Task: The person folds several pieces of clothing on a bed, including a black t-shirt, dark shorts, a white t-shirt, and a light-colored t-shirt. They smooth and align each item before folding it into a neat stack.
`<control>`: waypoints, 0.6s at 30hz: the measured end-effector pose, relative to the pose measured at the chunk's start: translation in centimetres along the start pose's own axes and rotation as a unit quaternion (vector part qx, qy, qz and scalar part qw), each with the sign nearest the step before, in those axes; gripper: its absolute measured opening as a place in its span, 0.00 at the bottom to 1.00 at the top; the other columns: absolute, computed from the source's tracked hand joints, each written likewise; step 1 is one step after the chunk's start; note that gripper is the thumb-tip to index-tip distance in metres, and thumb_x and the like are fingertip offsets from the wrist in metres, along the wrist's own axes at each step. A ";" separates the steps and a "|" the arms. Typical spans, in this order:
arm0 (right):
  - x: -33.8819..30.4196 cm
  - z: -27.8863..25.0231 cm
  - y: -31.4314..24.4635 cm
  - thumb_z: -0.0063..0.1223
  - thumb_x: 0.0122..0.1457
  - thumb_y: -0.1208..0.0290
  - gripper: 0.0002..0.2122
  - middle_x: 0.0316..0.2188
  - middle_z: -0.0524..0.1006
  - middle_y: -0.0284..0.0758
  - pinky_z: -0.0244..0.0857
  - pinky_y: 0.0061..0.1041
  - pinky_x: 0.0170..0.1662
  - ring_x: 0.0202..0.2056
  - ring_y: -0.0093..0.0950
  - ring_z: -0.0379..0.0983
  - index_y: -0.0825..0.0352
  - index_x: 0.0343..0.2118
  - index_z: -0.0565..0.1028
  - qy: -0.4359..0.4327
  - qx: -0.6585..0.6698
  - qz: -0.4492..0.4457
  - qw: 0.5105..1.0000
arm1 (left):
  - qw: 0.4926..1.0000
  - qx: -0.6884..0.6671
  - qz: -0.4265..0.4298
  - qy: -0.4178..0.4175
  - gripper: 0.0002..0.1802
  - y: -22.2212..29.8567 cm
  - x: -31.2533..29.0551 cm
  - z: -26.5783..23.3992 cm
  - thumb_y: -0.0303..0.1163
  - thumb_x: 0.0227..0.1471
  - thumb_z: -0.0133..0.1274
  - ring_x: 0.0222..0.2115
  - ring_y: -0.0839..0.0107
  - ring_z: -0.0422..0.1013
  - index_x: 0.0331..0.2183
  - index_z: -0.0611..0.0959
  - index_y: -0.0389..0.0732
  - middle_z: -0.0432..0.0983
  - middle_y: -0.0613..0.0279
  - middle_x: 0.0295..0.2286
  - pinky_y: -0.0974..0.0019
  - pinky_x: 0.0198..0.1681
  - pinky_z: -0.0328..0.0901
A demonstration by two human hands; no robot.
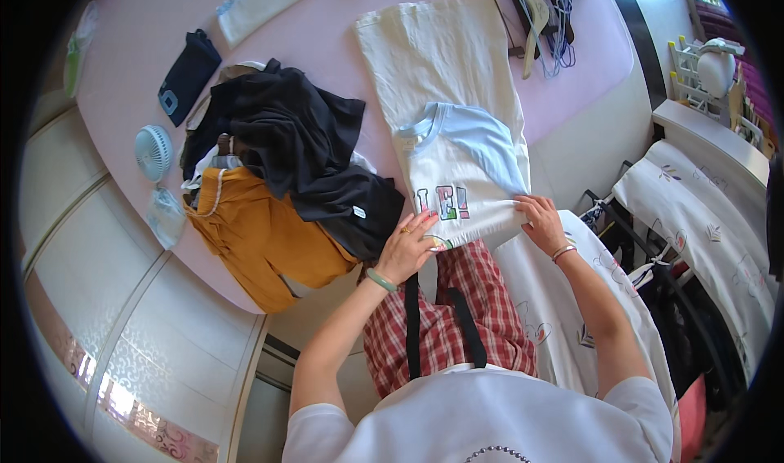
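Note:
A white T-shirt (465, 174) with light blue sleeves and a colourful printed front lies partly folded in front of me. Its upper part rests on a flat cream cloth (437, 42). At the shirt's lower left edge, my left hand (406, 249) is closed on the fabric, fingers over the print. My right hand (542, 223) pinches the lower right side, with fingertips on top of the cloth. A green bangle circles my left wrist, and a thin bracelet is on my right. Fabric hides the undersides of both grips.
Black clothes (282, 128) and mustard trousers (265, 226) are heaped left of the shirt on the pink-covered bed (327, 22). Beyond them are a small blue fan (153, 153) and a dark folded garment (189, 75). Hangers (535, 22) lie far right; a covered clothes rack (694, 218) stands at right.

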State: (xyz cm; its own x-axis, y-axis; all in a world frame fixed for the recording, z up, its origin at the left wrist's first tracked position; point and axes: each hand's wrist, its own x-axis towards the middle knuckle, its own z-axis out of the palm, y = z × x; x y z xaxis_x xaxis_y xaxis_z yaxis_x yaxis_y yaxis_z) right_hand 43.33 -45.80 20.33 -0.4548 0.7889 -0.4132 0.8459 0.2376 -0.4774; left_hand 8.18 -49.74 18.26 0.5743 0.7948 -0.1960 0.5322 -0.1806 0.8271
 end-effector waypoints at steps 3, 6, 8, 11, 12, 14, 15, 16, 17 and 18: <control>0.6 -0.9 0.5 0.57 0.40 0.78 0.20 0.45 0.74 0.30 0.57 0.35 0.54 0.47 0.32 0.68 0.60 0.40 0.72 -0.029 0.023 0.010 0.999 | 0.995 -0.069 0.002 -0.068 0.19 -1.4 2.7 -1.1 0.48 0.56 0.50 0.60 0.54 0.56 0.38 0.82 0.42 0.68 0.54 0.54 0.52 0.62 0.50; 3.5 -4.0 -0.3 0.59 0.39 0.76 0.20 0.40 0.75 0.34 0.56 0.36 0.55 0.46 0.37 0.68 0.61 0.40 0.72 -0.053 0.066 0.025 0.996 | 0.930 -0.335 -0.141 -0.053 0.25 -4.1 7.2 0.1 0.49 0.61 0.43 0.56 0.60 0.63 0.50 0.77 0.42 0.70 0.52 0.51 0.61 0.60 0.54; 6.0 -4.6 0.0 0.60 0.42 0.74 0.20 0.39 0.76 0.33 0.59 0.33 0.53 0.44 0.34 0.70 0.62 0.43 0.72 0.022 0.112 0.030 0.993 | 0.882 -0.430 -0.187 -0.043 0.31 -7.0 9.7 1.6 0.54 0.63 0.37 0.52 0.68 0.66 0.53 0.73 0.39 0.71 0.55 0.51 0.66 0.58 0.56; 10.2 -4.9 1.4 0.62 0.48 0.69 0.21 0.39 0.76 0.32 0.64 0.27 0.48 0.41 0.28 0.71 0.63 0.47 0.71 0.058 0.311 0.154 0.936 | 0.788 -0.547 -0.283 -0.011 0.37 -12.1 10.3 3.5 0.59 0.61 0.35 0.50 0.67 0.68 0.52 0.74 0.34 0.72 0.51 0.49 0.65 0.58 0.56; 11.5 -4.8 2.2 0.63 0.50 0.66 0.22 0.39 0.75 0.31 0.66 0.25 0.45 0.40 0.26 0.72 0.63 0.48 0.70 0.059 0.397 0.218 0.890 | 0.776 -0.563 -0.283 0.000 0.40 -13.0 9.8 4.0 0.61 0.61 0.33 0.49 0.68 0.68 0.51 0.74 0.33 0.73 0.52 0.48 0.65 0.56 0.58; 13.8 -3.6 3.5 0.61 0.55 0.59 0.24 0.39 0.75 0.32 0.67 0.20 0.41 0.38 0.20 0.71 0.63 0.51 0.69 0.102 0.448 0.257 0.850 | 0.804 -0.494 -0.324 0.061 0.40 -12.6 8.2 4.3 0.63 0.60 0.33 0.47 0.70 0.67 0.52 0.73 0.34 0.73 0.57 0.46 0.67 0.55 0.58; 14.9 -3.2 3.4 0.60 0.56 0.57 0.24 0.39 0.75 0.33 0.66 0.21 0.42 0.38 0.20 0.71 0.63 0.52 0.68 0.124 0.462 0.294 0.828 | 0.816 -0.455 -0.344 0.092 0.41 -12.4 7.3 4.2 0.63 0.60 0.33 0.47 0.71 0.67 0.52 0.72 0.34 0.73 0.59 0.46 0.68 0.54 0.58; 15.6 -2.2 4.3 0.60 0.56 0.56 0.25 0.39 0.76 0.34 0.67 0.21 0.42 0.38 0.20 0.71 0.64 0.52 0.68 0.124 0.450 0.292 0.835 | 0.781 -0.518 -0.336 0.096 0.40 -11.9 7.2 3.9 0.63 0.60 0.33 0.47 0.72 0.67 0.52 0.72 0.34 0.73 0.59 0.46 0.69 0.54 0.58; 16.0 -0.6 5.6 0.59 0.56 0.55 0.25 0.39 0.76 0.34 0.67 0.22 0.43 0.39 0.21 0.72 0.64 0.52 0.68 0.124 0.438 0.290 0.842 | 0.742 -0.577 -0.326 0.099 0.40 -11.3 7.3 3.7 0.63 0.60 0.34 0.47 0.74 0.66 0.52 0.72 0.34 0.73 0.60 0.45 0.70 0.53 0.57; 16.1 1.0 6.4 0.59 0.57 0.54 0.25 0.39 0.77 0.34 0.67 0.23 0.43 0.39 0.22 0.72 0.64 0.52 0.68 0.123 0.425 0.287 0.849 | 0.733 -0.580 -0.323 0.145 0.36 -11.2 6.9 4.4 0.59 0.60 0.40 0.45 0.75 0.67 0.51 0.73 0.34 0.73 0.62 0.44 0.72 0.51 0.58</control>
State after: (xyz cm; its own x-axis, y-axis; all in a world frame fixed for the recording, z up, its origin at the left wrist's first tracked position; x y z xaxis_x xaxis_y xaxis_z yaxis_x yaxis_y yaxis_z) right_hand 41.11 -32.10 9.86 0.1252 0.7556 -0.6430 0.3536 -0.6395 -0.6827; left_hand 8.93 -44.73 5.34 0.1885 0.6171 -0.7640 -0.3499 0.7691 0.5349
